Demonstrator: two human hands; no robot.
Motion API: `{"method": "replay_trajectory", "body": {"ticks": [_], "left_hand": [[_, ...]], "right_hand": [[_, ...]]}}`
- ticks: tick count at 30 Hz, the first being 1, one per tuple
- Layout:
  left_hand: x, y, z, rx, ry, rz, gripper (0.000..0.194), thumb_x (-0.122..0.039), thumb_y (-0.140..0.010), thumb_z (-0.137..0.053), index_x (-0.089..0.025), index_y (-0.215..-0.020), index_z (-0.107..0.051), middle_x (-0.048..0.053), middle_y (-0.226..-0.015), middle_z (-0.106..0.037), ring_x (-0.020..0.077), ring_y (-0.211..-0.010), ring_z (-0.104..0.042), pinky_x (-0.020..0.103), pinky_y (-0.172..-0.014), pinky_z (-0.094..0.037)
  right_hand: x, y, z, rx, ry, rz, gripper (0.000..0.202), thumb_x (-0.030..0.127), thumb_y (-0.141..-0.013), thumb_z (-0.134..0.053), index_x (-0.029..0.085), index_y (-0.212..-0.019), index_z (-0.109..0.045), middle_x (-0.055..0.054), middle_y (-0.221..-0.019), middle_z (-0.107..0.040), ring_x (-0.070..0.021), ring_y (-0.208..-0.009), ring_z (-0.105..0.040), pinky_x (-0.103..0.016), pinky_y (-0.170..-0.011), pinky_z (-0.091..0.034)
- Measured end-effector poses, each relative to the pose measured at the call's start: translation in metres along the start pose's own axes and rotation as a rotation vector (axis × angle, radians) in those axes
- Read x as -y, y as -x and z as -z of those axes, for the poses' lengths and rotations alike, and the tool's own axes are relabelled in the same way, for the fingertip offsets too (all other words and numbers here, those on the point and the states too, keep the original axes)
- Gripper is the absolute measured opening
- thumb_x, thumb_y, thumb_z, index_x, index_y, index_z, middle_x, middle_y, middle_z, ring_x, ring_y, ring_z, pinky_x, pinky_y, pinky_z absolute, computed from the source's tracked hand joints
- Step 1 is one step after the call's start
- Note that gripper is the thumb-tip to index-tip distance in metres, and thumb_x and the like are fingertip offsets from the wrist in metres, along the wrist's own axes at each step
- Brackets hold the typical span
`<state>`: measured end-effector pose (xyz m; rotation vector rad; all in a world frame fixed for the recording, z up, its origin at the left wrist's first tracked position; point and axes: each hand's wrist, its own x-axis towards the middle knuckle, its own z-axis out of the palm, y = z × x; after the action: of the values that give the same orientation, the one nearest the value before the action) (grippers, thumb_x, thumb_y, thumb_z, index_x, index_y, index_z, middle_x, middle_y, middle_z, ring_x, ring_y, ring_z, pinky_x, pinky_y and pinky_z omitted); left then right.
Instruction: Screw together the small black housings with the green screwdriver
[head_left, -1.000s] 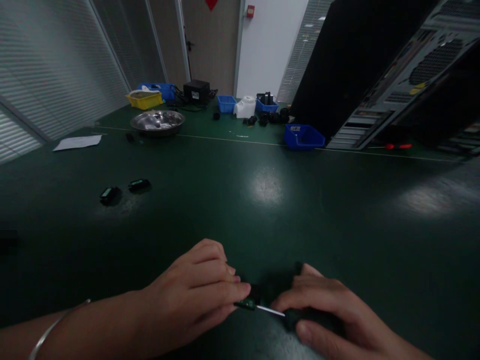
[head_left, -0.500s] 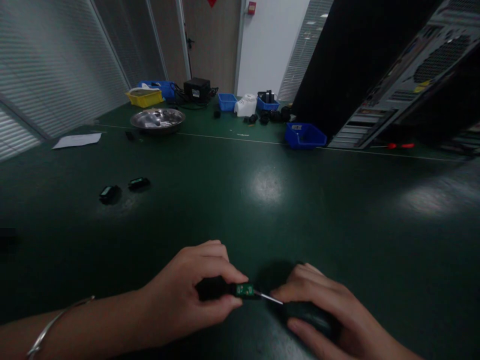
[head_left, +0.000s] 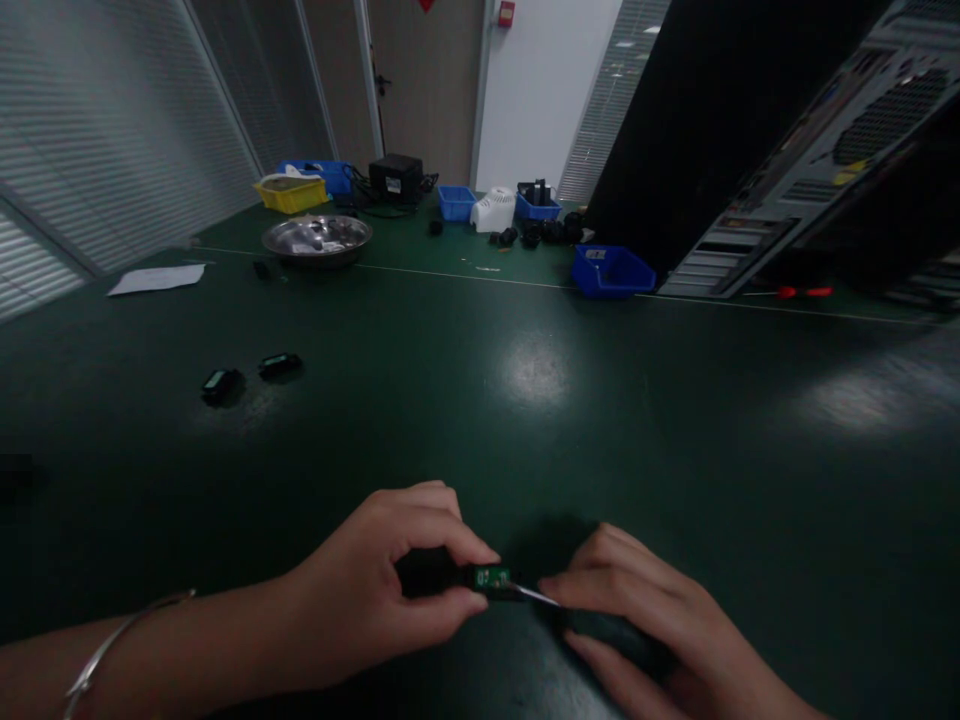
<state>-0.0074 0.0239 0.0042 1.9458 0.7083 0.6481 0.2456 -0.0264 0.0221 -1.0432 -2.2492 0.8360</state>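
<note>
Near the bottom middle, my left hand (head_left: 409, 580) pinches a small black part with a green circuit board (head_left: 493, 577) between thumb and index finger. My right hand (head_left: 645, 610) grips a dark-handled tool with a thin metal shaft (head_left: 536, 595); most of its handle is hidden in the palm. The shaft's tip meets the right end of the green board. Two similar small black parts lie on the table to the left, one (head_left: 222, 385) a little nearer than the other (head_left: 280, 366).
Along the back of the green table (head_left: 420, 400) are a metal bowl (head_left: 316, 240), a yellow bin (head_left: 292, 195), a black box (head_left: 396, 178), a white device (head_left: 493, 210) and a blue bin (head_left: 611, 272). A computer case (head_left: 817, 170) stands at the right.
The metal shaft has shifted slightly left over the green board and tilted a little. My right fingers have moved slightly with it. My left hand still holds the part.
</note>
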Motion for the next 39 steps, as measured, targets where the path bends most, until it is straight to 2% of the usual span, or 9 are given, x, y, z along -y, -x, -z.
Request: {"method": "replay_trajectory", "body": {"ticks": [5,7,8,11,16,18,23,39], "left_hand": [[0.0036,0.001,-0.0024,-0.058,-0.063,-0.06,0.019,-0.009,-0.08,-0.063,-0.017,-0.096,-0.07,0.003,-0.077,-0.063,0.0142,-0.073,-0.057,0.024,-0.064,-0.041],[0.0047,0.0017,-0.0031,-0.068,-0.114,-0.098,0.019,-0.009,-0.08,-0.062,-0.016,-0.096,-0.07,0.003,-0.075,-0.062,0.0147,-0.072,-0.055,0.026,-0.065,-0.041],[0.0051,0.002,-0.0034,-0.069,-0.139,-0.112,0.019,-0.008,-0.08,-0.062,-0.016,-0.095,-0.07,0.003,-0.075,-0.062,0.015,-0.072,-0.055,0.026,-0.065,-0.041],[0.0057,0.0027,-0.0045,-0.058,-0.186,-0.14,0.021,-0.008,-0.08,-0.062,-0.016,-0.098,-0.069,0.003,-0.076,-0.063,0.0156,-0.072,-0.054,0.028,-0.068,-0.041],[0.0044,0.0023,-0.0058,-0.061,-0.182,-0.19,0.023,-0.007,-0.082,-0.059,-0.017,-0.1,-0.069,0.003,-0.076,-0.064,0.0147,-0.07,-0.054,0.029,-0.07,-0.04],[0.0033,0.0014,-0.0057,-0.057,-0.158,-0.176,0.023,-0.006,-0.08,-0.061,-0.016,-0.098,-0.069,0.003,-0.075,-0.064,0.0142,-0.069,-0.054,0.028,-0.068,-0.039],[0.001,-0.0008,-0.0037,-0.035,-0.075,-0.091,0.017,-0.008,-0.078,-0.064,-0.013,-0.093,-0.072,0.004,-0.073,-0.064,0.0144,-0.07,-0.056,0.026,-0.065,-0.039],[-0.0034,-0.0009,-0.0007,0.011,-0.004,0.029,0.017,-0.008,-0.077,-0.066,-0.016,-0.091,-0.073,0.0,-0.074,-0.062,0.0113,-0.068,-0.058,0.021,-0.061,-0.04]], "right_hand": [[0.001,-0.0006,0.0012,-0.029,0.036,-0.072,0.032,0.009,-0.084,-0.059,0.024,-0.112,-0.066,-0.004,-0.088,-0.069,-0.0175,-0.078,-0.067,-0.026,-0.07,-0.056],[0.0,-0.0011,0.0014,0.001,0.022,-0.014,0.029,0.011,-0.083,-0.061,0.024,-0.108,-0.067,-0.003,-0.082,-0.069,-0.0164,-0.073,-0.066,-0.024,-0.065,-0.055],[-0.0004,-0.0011,0.0014,0.004,0.054,-0.069,0.029,0.01,-0.084,-0.06,0.023,-0.109,-0.067,-0.003,-0.084,-0.069,-0.0169,-0.076,-0.067,-0.025,-0.068,-0.056],[-0.0009,-0.0005,0.0014,-0.016,0.086,-0.079,0.026,0.01,-0.083,-0.061,0.023,-0.105,-0.067,-0.003,-0.087,-0.069,-0.0177,-0.08,-0.067,-0.028,-0.074,-0.056],[-0.0013,-0.0008,0.0003,0.008,0.051,-0.022,0.024,0.011,-0.082,-0.063,0.023,-0.103,-0.066,-0.002,-0.085,-0.07,-0.0162,-0.077,-0.066,-0.027,-0.072,-0.055],[-0.001,-0.0017,-0.0003,-0.019,0.071,-0.049,0.028,0.008,-0.083,-0.062,0.023,-0.106,-0.066,-0.002,-0.088,-0.07,-0.0167,-0.079,-0.066,-0.028,-0.075,-0.055],[-0.001,-0.0005,-0.001,0.001,0.063,-0.042,0.034,0.007,-0.084,-0.059,0.024,-0.113,-0.064,-0.004,-0.09,-0.07,-0.0167,-0.08,-0.066,-0.026,-0.07,-0.055],[-0.0056,0.0012,-0.0042,0.007,0.083,0.029,0.039,0.006,-0.087,-0.056,0.024,-0.122,-0.06,-0.006,-0.091,-0.069,-0.0172,-0.079,-0.065,-0.027,-0.069,-0.053]]}}
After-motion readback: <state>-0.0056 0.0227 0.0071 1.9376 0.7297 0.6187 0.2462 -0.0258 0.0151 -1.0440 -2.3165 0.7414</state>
